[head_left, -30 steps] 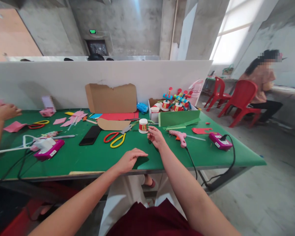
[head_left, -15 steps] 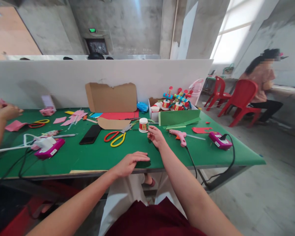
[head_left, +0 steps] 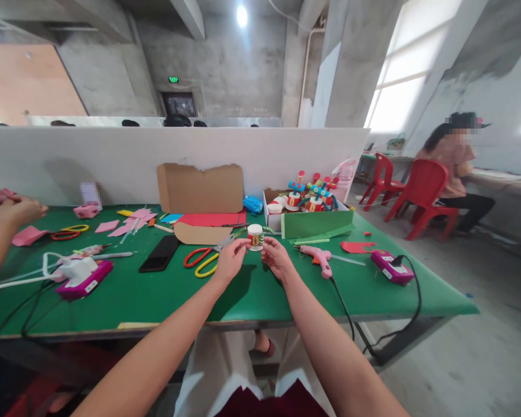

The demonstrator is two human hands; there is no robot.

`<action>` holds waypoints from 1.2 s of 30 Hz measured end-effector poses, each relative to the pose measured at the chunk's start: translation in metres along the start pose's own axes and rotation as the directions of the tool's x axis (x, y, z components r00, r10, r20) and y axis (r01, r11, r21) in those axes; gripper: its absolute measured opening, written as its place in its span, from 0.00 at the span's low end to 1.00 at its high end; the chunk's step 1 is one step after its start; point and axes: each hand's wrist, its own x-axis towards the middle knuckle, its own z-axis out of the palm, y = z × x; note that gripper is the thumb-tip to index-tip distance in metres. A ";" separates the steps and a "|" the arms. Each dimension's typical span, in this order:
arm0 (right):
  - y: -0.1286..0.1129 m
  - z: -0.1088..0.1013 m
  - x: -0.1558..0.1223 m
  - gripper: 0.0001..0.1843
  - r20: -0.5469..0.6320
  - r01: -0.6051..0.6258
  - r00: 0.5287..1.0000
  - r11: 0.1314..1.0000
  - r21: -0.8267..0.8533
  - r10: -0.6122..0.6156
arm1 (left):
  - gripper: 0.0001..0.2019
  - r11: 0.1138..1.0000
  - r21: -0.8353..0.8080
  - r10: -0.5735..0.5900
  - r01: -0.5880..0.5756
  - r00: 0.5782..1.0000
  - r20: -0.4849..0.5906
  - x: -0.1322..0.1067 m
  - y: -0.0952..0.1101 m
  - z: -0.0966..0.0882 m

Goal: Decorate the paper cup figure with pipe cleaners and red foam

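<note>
A small red and white paper cup (head_left: 255, 236) stands upside down, base up, over the green table. Thin green coiled strips stick out from its two sides. At the cup's left edge, my left hand (head_left: 233, 258) pinches it between thumb and fingers. My right hand (head_left: 278, 258) is closed at the cup's right side, by a green striped strip; the fingertips partly cover what they grip. Just left of the cup lie scissors (head_left: 207, 262) with one red and one yellow handle. To the right rests a pink glue gun (head_left: 319, 258).
A white box (head_left: 272, 220) of finished cup figures stands behind, beside green card (head_left: 316, 225). A black phone (head_left: 160, 253), brown cardboard (head_left: 202, 234) and purple power strips (head_left: 391, 267) lie around. At the far left, another person's hands (head_left: 19, 213) hold pink paper.
My left hand has risen from near the table's front edge to the cup and closed on it. My right hand stays at the cup's right side. The view has tilted up slightly.
</note>
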 end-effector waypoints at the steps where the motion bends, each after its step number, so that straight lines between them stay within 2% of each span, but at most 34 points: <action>1: 0.000 0.000 0.000 0.22 -0.006 0.005 1.000 1.000 0.003 -0.005 | 0.12 0.998 -0.056 -0.017 0.016 1.000 -0.021 0.010 -0.002 0.005; 5: 0.002 0.000 0.001 0.23 0.006 0.004 1.000 1.000 -0.006 -0.004 | 0.17 0.954 -0.288 -0.084 0.081 0.996 0.003 0.031 -0.008 0.022; 12: 0.004 0.002 0.001 0.20 0.044 0.010 0.999 0.999 -0.031 -0.009 | 0.19 0.881 -0.432 -0.182 0.193 0.981 0.068 0.028 -0.006 0.029; 17: 0.004 0.003 0.001 0.19 0.029 0.040 0.999 0.996 -0.086 -0.038 | 0.17 0.891 -0.429 -0.162 0.146 0.987 0.000 0.024 -0.010 0.028; 21: 0.007 0.002 0.006 0.15 -0.076 0.127 0.987 0.978 -0.162 -0.141 | 0.15 0.928 -0.357 -0.138 0.103 0.988 -0.073 0.021 -0.018 0.027; 25: 0.010 -0.001 0.010 0.18 -0.130 0.156 0.975 0.971 -0.179 -0.181 | 0.15 0.938 -0.319 -0.146 0.135 0.989 -0.012 0.018 -0.022 0.029; 36: 0.009 -0.001 0.010 0.16 -0.131 0.221 0.956 0.940 -0.262 -0.261 | 0.20 0.832 -0.476 -0.273 0.285 0.957 0.095 0.017 -0.034 0.029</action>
